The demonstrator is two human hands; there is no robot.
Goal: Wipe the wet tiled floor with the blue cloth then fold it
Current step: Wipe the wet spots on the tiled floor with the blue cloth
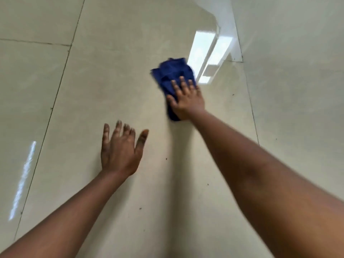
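Note:
A bunched dark blue cloth lies on the glossy beige tiled floor, a little right of centre. My right hand presses flat on the cloth's near part, fingers spread, arm stretched forward. The cloth's near end is partly hidden under that palm. My left hand rests flat on the bare tile nearer to me and to the left, fingers spread, holding nothing.
Dark grout lines cross the floor on the left and right. A bright window reflection shines on the tile just beyond the cloth. Small dark specks dot the floor near my arms.

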